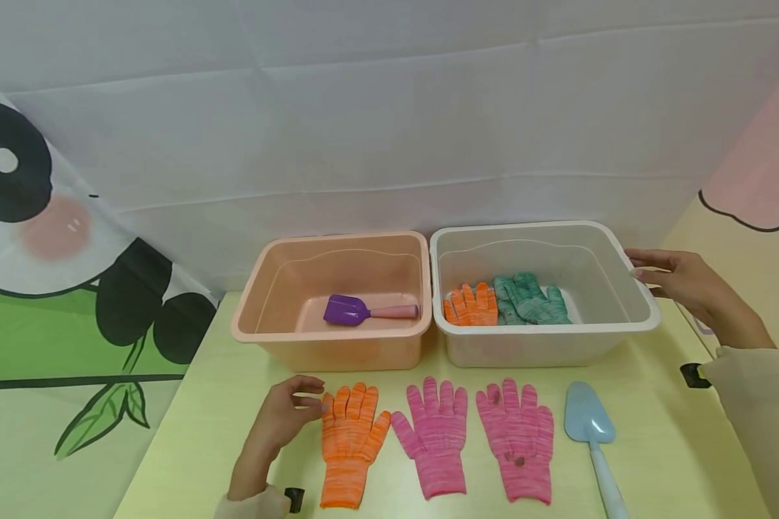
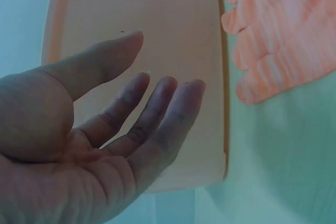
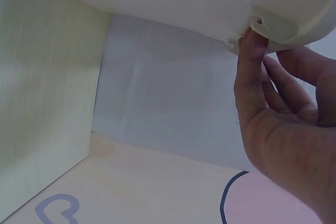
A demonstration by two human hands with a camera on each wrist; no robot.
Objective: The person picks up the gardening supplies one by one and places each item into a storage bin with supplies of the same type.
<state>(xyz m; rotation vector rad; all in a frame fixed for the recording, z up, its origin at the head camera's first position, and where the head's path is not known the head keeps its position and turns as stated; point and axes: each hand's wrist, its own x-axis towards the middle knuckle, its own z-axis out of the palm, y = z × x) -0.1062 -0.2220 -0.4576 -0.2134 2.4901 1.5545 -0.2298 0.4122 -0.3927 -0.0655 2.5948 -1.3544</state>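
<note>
My left hand (image 1: 292,414) hovers at the left side of an orange glove (image 1: 350,440), its fingers loosely bent with nothing between them. In the left wrist view that hand (image 2: 121,114) appears apart from the glove (image 2: 289,40), in front of the peach bin (image 2: 184,145). At the right end of the white bin (image 1: 558,342), my right hand (image 1: 694,285) holds the rim. The right wrist view shows fingers (image 3: 251,72) tucked under the rim, with the thumb against it. Two pink gloves (image 1: 438,440) lie flat beside the orange one.
In the peach bin (image 1: 344,353) lies a purple scoop (image 1: 347,310) with a pink handle. An orange glove (image 1: 472,306) and green gloves (image 1: 529,297) lie inside the white bin. A light blue trowel (image 1: 587,411) rests at the table's right. A white cloth wall (image 1: 389,130) stands behind.
</note>
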